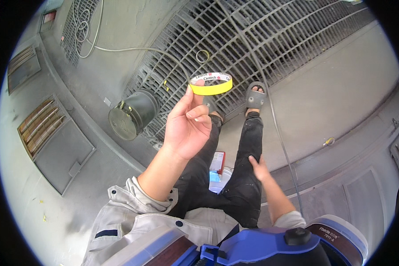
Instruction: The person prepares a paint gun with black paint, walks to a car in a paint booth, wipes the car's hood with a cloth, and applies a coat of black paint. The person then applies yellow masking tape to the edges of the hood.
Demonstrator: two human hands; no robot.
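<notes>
My left hand (188,128) is raised in front of me, thumb and fingers closed on a narrow roll of yellow tape (211,89). The roll's pale printed core faces up at its far side, and the hand grips it by the left edge. My right hand (258,169) lies against my right leg (246,155) near the knee, with its thumb apart. Its other fingers show only in part, and I see nothing held there.
A pale ring (202,56) lies on the metal floor grating (292,35). A dark drum (135,114) stands at left. A hose (270,104) crosses the floor, and a small yellow ring (329,142) lies at right. Between my legs is a red-and-white package (217,161).
</notes>
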